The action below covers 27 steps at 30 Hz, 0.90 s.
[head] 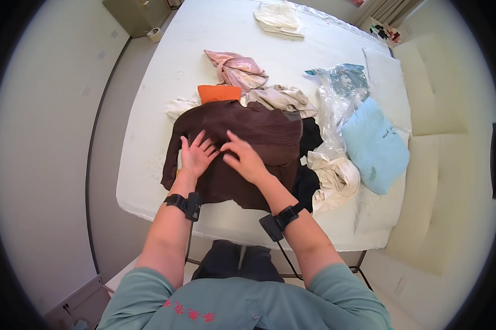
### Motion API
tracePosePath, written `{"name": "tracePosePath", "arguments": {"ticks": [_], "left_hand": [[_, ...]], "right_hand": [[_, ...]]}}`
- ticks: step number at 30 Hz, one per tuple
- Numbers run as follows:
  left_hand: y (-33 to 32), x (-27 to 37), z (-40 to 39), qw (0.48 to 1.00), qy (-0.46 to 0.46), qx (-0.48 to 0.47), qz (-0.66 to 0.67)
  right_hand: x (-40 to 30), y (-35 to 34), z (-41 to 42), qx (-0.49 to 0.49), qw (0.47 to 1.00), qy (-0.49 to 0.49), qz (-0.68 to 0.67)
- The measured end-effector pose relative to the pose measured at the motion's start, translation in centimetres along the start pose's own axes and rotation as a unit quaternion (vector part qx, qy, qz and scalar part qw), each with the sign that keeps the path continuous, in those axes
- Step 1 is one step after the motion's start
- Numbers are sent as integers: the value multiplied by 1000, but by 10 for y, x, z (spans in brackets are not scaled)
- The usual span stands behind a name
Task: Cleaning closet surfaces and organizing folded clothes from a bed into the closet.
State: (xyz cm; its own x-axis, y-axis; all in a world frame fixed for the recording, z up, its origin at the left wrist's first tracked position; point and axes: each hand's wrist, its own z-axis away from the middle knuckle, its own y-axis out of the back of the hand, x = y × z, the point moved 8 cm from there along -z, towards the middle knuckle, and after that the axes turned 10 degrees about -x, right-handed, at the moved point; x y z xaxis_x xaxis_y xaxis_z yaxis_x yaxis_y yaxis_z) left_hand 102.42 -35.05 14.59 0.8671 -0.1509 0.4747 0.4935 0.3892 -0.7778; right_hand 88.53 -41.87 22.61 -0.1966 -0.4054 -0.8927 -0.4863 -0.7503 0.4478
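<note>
A dark brown knitted garment (248,152) with a long sleeve lies spread near the front of the bed, over other clothes. Over its left part is my left hand (196,156), palm turned up, fingers apart and holding nothing. My right hand (244,159) hovers over the garment's middle with its fingers spread and nothing in them. Whether either hand touches the fabric I cannot tell. An orange cloth (219,93) sticks out past the garment's far edge. Black fabric (307,181) shows from under its right side.
Behind lie a pink cloth (237,70) and a beige cloth (283,98). To the right are a cream cloth (334,177), clear plastic packaging (334,107) and a light blue pillow (375,144). A folded white cloth (278,18) sits at the far end. A padded headboard (433,165) borders the bed.
</note>
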Motion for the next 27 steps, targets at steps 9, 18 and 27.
{"name": "tracePosePath", "arguments": {"ticks": [9,18,27], "left_hand": [[84,15,-26,954,-21,193,-227],[93,83,-36,927,-169,165,-290],[338,86,66,609,180,505,-585]], "right_hand": [[21,10,8,51,990,-96,94],[37,-13,-24,-69,940,-150,299],[80,-43,-39,-118,900,-211,363]]}}
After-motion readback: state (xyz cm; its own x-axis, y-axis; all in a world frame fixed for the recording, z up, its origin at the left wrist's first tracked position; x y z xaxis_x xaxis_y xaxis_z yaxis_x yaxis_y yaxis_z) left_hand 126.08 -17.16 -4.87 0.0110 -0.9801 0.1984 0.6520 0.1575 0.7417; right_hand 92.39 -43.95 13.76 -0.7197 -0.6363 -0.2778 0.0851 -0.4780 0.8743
